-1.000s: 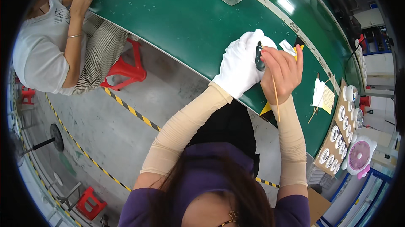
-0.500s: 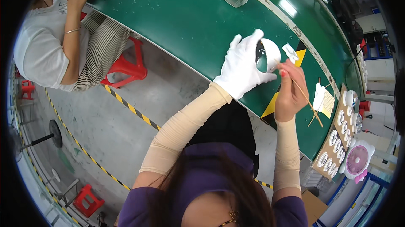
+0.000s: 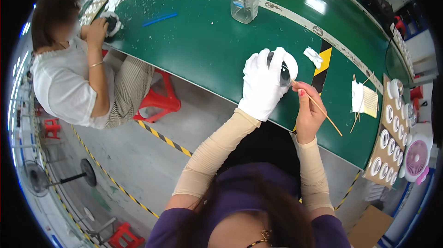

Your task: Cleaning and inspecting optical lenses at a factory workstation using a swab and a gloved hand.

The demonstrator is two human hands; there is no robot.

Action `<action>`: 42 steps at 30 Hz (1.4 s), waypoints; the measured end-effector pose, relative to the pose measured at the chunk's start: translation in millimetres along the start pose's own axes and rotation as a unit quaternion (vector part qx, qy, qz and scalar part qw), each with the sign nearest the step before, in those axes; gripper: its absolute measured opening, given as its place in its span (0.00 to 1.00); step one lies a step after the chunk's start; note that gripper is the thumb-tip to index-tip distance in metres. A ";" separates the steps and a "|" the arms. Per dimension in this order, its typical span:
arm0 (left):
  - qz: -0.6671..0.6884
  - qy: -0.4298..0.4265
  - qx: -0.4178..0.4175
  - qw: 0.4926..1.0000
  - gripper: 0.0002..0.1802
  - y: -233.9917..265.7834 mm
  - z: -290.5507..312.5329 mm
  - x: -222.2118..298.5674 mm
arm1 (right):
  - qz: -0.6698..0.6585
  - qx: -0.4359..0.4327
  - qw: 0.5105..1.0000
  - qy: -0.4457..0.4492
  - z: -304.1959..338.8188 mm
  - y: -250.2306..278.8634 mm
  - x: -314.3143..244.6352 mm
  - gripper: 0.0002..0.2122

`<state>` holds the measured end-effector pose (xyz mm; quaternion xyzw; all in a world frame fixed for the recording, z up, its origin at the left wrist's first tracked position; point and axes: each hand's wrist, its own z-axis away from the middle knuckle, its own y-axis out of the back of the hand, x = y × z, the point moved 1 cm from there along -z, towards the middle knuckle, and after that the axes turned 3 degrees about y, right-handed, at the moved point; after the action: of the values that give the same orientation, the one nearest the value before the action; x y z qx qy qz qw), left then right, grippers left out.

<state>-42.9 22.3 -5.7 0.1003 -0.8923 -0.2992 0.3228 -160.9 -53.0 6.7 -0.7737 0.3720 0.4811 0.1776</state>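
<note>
My left hand [image 3: 262,84], in a white glove, is closed over a round white part [image 3: 291,65] with a dark glossy middle. Its fingers cover much of that part's left side. Bare, my right hand [image 3: 310,115] pinches a thin wooden stick [image 3: 329,119]. The stick's upper tip meets the lower right edge of the round part, though whether it presses there I cannot tell. A crumpled white cloth [image 3: 314,57] lies on the green table [image 3: 203,49] just beyond my hands.
A glass bottle [image 3: 245,5] with a metal top stands beyond. Right lie a yellow pad [image 3: 370,101] with sticks and a board of white rings [image 3: 384,138], near a pink fan [image 3: 416,156]. A blue strip [image 3: 159,19] lies left, near a co-worker [image 3: 74,82] handling another round part.
The view has shifted, showing more of the co-worker. My left fingers have come together over the round part. The stick's tip has moved to the part's lower edge.
</note>
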 end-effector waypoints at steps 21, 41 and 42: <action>0.105 -0.076 0.010 0.992 0.50 -11.4 1.6 -6.4 | 0.019 0.036 0.996 0.085 -3.2 0.5 -29.1 0.09; 0.262 0.180 -0.096 0.943 0.55 -15.6 9.3 -17.9 | 0.235 0.008 0.930 0.284 -6.4 -17.5 -9.8 0.10; 0.254 0.171 -0.089 0.948 0.55 -12.5 7.4 -13.5 | 0.275 0.022 0.914 0.299 -6.5 -17.7 -10.0 0.10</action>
<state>-37.4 20.8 -24.7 -0.1095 -0.7895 -0.2637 0.5433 -146.3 -41.4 17.0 -0.7448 0.6158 0.2488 -0.0645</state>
